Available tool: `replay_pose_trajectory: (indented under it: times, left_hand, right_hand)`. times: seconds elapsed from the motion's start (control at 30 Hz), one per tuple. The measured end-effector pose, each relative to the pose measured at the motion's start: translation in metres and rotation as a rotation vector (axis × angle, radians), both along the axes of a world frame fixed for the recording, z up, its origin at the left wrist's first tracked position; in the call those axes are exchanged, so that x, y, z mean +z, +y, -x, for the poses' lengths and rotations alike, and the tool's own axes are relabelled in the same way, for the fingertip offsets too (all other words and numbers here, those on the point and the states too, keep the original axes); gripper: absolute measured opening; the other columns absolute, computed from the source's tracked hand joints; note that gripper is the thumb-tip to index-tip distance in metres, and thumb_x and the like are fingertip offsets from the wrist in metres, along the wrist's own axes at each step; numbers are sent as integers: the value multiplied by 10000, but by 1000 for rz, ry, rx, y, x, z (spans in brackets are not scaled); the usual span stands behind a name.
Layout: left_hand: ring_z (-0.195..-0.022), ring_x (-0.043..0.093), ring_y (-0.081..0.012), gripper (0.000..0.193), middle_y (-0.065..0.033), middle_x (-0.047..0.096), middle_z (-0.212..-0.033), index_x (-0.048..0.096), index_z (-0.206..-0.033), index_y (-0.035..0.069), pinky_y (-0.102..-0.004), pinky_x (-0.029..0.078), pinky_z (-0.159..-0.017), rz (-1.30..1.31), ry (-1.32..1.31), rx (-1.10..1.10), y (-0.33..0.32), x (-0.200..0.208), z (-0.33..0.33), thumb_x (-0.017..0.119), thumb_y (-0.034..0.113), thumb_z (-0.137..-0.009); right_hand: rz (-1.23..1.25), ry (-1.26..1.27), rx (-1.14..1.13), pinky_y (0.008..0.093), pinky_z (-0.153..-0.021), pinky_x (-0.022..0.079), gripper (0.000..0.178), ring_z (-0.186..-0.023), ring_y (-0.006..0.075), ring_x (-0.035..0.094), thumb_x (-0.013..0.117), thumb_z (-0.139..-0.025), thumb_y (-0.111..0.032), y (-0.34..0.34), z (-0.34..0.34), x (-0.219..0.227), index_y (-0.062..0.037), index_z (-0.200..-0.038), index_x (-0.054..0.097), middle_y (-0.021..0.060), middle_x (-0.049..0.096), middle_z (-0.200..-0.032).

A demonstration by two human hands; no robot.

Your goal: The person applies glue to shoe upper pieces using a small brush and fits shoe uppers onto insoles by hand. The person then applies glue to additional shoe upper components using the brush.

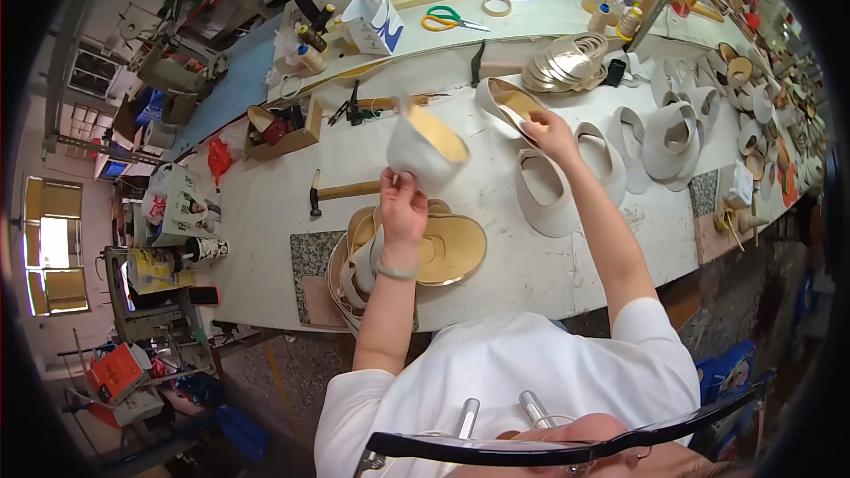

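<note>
My left hand (405, 199) pinches the lower edge of a white shoe upper (421, 159) with a yellow lining, held up above the table and partly blurred. Further right, my right hand (549, 134) has its fingers closed on the rim of another pale shoe upper (498, 97), also lined in yellow. Just nearer than that one lie two white uppers (542, 199), side by side. Below my left wrist is a pile of shoe uppers with a tan lining (456, 248), partly hidden by my forearm.
A hammer (350, 190) lies at the left, by a stone slab (312, 257). Behind are a wooden box (297, 137), green-and-orange scissors (452, 19), a tape roll (497, 5) and a stack of shiny pale pieces (567, 62). Several white uppers (670, 142) cover the right.
</note>
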State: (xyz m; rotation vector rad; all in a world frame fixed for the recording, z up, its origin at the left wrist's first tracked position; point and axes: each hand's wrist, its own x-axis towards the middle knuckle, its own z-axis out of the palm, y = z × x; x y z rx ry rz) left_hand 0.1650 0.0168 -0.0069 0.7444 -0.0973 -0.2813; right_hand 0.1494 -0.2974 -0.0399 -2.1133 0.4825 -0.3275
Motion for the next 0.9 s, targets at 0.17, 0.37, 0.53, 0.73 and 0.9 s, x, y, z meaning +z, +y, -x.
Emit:
replay_pose_trajectory:
  times: [0.17, 0.37, 0.53, 0.73, 0.9]
  left_hand:
    - [-1218, 410, -286, 525, -156, 429, -1312, 361, -1313, 4, -440, 324, -1030, -979, 63, 421, 9, -85, -39, 611, 113, -866]
    - [-1318, 269, -401, 831, -257, 265, -1415, 147, -1413, -36, -439, 239, -1088, -1103, -413, -80, -107, -106, 36, 684, 153, -808]
    - [-1269, 329, -369, 808, -249, 321, -1376, 175, -1409, -23, -443, 275, -1062, -1129, -300, -204, -149, -117, 34, 673, 240, -829]
    - [-1199, 422, -243, 649, -143, 425, -1314, 319, -1352, -10, -378, 376, -972, -1070, -262, -175, -75, -78, 33, 658, 209, -844]
    - [-1001, 500, -187, 456, -78, 540, -1124, 516, -1160, -11, -334, 391, -888, -727, -412, 308, 29, 95, 44, 438, 381, -941]
  right_hand:
    - [395, 401, 24, 392, -831, 481, 361, -930, 323, 632, 627, -765, -201, -7, -57, -80, -17, -1075, 645, 184, 664, -1006]
    - [3, 300, 41, 364, -722, 477, 252, -786, 305, 634, 530, -787, -160, -34, -68, -46, -35, -959, 665, 211, 643, -822]
    - [-557, -77, -15, 277, -776, 453, 277, -858, 158, 606, 553, -854, -111, -32, -61, -5, -5, -1102, 615, 74, 667, -978]
    - [-1251, -198, 47, 284, -906, 434, 380, -1038, 141, 558, 555, -900, -91, -4, -81, 22, -19, -1269, 500, 55, 610, -1129]
    - [-640, 173, -194, 290, -929, 415, 517, -1091, 207, 551, 619, -881, -229, 29, -72, -42, 36, -1295, 458, 130, 585, -1200]
